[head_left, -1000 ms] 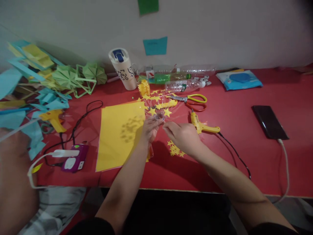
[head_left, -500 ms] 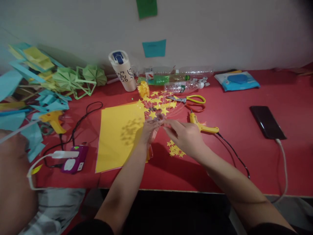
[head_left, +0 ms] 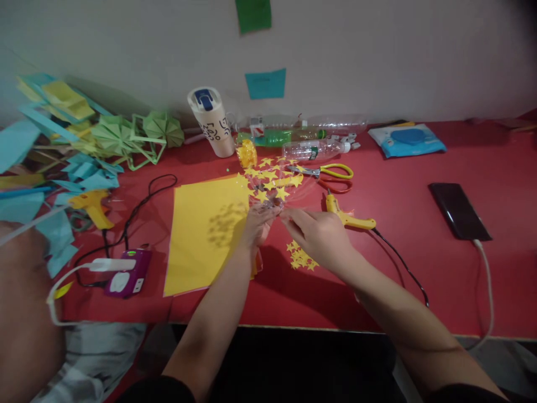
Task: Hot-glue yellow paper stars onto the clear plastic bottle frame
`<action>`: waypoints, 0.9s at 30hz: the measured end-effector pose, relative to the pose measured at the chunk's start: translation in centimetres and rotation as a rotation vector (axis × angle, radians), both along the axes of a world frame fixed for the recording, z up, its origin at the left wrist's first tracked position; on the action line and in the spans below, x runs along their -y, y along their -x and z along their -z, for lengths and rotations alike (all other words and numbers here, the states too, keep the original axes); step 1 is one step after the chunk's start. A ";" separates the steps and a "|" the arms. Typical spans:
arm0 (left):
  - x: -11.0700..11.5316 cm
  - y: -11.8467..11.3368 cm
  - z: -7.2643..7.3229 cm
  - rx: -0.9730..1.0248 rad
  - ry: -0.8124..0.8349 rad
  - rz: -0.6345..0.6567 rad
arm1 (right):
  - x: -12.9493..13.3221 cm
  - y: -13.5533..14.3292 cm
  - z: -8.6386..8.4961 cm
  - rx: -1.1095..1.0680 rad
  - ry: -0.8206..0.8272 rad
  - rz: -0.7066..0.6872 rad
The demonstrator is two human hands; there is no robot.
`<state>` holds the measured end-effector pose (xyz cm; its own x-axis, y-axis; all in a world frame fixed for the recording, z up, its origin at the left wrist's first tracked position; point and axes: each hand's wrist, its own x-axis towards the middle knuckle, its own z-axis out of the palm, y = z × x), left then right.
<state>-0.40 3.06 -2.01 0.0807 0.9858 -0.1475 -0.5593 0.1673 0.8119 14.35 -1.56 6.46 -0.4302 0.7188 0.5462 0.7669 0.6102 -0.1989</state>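
Note:
My left hand point(head_left: 257, 225) is closed around the base of a clear plastic piece cut into thin strips, with yellow paper stars point(head_left: 268, 174) on them. The strips fan out above my fingers. My right hand point(head_left: 315, 228) is closed in a pinch right beside the left fingertips; what lies between its fingers is too small to make out. Loose yellow stars point(head_left: 302, 257) lie in a small heap under my right wrist. Yellow paper sheets point(head_left: 197, 235) lie left of my left hand, carrying the shadow of the stars. A yellow glue gun point(head_left: 350, 217) rests just beyond my right hand.
Scissors point(head_left: 331, 173), plastic bottles point(head_left: 314, 150), a tumbler point(head_left: 212, 124) and a wipes pack point(head_left: 406, 140) line the back. A phone point(head_left: 458, 210) charges at right. Left are paper crafts point(head_left: 119, 137), another glue gun point(head_left: 93, 206), a purple power strip point(head_left: 132, 274) and another person's limb point(head_left: 29, 302).
Hardly anything differs. Both hands keep their hold in the same place, and the view has shifted very slightly.

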 end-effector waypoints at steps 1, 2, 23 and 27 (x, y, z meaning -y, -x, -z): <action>0.0 0.0 -0.1 0.013 -0.008 -0.001 | 0.0 0.0 -0.1 0.005 0.000 -0.003; 0.0 0.0 -0.2 0.025 -0.016 -0.002 | 0.1 0.0 -0.1 0.005 0.000 -0.003; 0.3 0.2 -0.7 0.018 -0.039 0.056 | 0.3 -2.7 -3.9 -0.114 0.078 -0.058; 0.2 0.1 -0.5 0.023 -0.050 0.045 | 0.4 -1.9 -2.5 -0.012 0.012 -0.032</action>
